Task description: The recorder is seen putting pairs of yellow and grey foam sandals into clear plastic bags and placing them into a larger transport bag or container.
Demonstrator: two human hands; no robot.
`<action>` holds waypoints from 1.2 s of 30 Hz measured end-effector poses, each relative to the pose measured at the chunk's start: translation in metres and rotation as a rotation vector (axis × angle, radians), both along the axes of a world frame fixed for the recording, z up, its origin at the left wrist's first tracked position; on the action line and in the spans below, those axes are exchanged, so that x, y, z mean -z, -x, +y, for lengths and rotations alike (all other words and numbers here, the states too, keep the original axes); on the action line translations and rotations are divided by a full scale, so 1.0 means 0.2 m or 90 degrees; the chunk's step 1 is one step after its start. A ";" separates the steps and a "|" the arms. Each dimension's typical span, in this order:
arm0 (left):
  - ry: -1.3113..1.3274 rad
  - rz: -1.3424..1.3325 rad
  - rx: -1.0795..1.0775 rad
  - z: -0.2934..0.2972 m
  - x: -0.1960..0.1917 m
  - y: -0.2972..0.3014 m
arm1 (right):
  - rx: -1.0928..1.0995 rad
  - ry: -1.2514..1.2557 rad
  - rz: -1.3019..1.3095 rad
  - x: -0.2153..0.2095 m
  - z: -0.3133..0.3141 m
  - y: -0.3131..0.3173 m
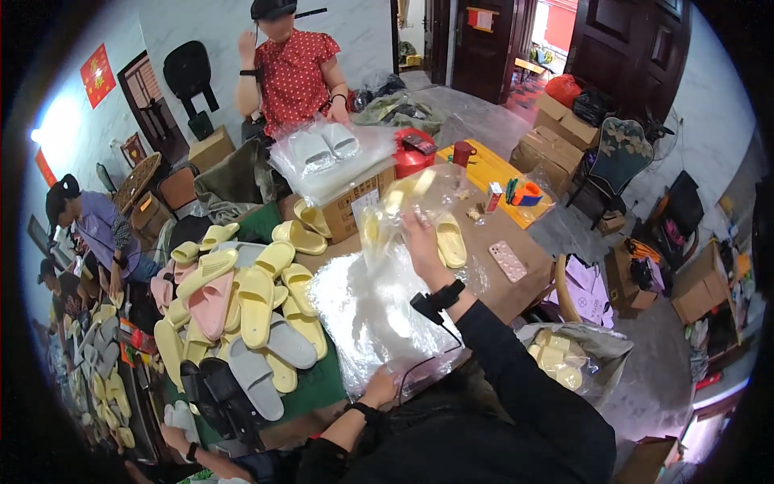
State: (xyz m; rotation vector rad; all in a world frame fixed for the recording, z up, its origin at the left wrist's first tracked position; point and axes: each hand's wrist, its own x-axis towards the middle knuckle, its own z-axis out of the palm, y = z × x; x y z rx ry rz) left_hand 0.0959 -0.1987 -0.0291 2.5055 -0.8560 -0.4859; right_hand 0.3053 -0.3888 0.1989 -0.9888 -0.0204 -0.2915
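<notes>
My right hand is closed on a clear plastic bag at the middle of the table. Pale yellow slippers show through clear plastic just beyond its fingers. Right beside this hand lies a single yellow slide slipper. Beneath spreads a thick stack of clear plastic bags. My left hand is at the stack's near edge, its fingers curled on the plastic; the fingertips are partly hidden. To the left, a heap of slippers holds yellow, pink, grey and black ones.
Across the table a person handles bagged grey slippers on a carton. Another person's hand is at lower left. A phone, mug and red container stand on the right. A sack holds bagged slippers.
</notes>
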 end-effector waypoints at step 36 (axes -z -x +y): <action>0.313 0.065 -0.443 0.40 -0.31 -0.34 | -0.342 1.122 0.017 1.12 0.07 0.95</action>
